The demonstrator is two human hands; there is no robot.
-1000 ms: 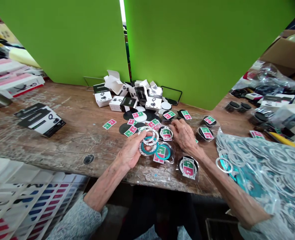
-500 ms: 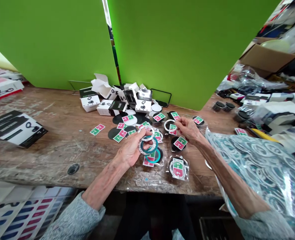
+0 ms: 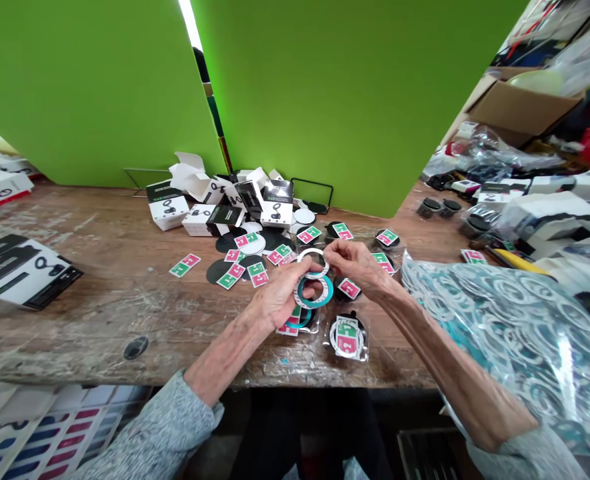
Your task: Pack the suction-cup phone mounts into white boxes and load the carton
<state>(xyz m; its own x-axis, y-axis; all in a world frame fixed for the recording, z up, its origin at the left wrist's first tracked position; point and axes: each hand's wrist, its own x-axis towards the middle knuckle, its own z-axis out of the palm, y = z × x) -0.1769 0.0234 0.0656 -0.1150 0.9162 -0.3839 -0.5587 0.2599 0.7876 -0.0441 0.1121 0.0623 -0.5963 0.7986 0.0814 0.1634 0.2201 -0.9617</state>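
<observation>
My left hand [image 3: 283,292] is closed on several white and teal rings [image 3: 315,292], pinched between thumb and fingers above the middle of the table. Close beside it, my right hand [image 3: 357,265] pinches at the edge of a white ring [image 3: 319,255] at the top of this bunch. Under the rings lies a clear packet with a black disc and a red and green card [image 3: 288,328]. Nearer the front edge sits another packet with a white ring and a card [image 3: 347,337]. More red and green cards [image 3: 231,275] lie on black discs [image 3: 217,271] behind my hands.
Small boxes [image 3: 277,203] are piled against the green panel [image 3: 305,100]. A large clear bag of rings [image 3: 505,333] lies on the right. Dark boxes [image 3: 29,270] stand at the left of the wooden table [image 3: 109,287].
My right hand has moved left to the rings in my left hand. The white ring it held over a packet is now by the bunch. The view has shifted slightly.
</observation>
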